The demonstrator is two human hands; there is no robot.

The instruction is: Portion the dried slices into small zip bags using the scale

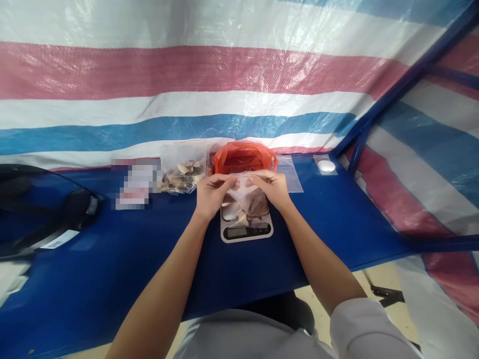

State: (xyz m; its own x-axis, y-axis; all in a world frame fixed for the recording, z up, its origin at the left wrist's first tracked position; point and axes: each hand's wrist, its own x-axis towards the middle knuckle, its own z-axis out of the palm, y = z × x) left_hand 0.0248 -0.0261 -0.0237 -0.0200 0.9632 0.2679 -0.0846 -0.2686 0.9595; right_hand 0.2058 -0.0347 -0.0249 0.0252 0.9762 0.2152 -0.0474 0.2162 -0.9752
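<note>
Left hand [212,195] and right hand [273,189] pinch a clear bag [245,202] over a scale [237,233].
Both grip its top edge; a red bag [245,149] sits at the scale's 12 o'clock.

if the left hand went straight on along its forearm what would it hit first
Probably the red bag just beyond the left hand, though depth is hard to judge; the clear bag in its fingers would go along.
</note>
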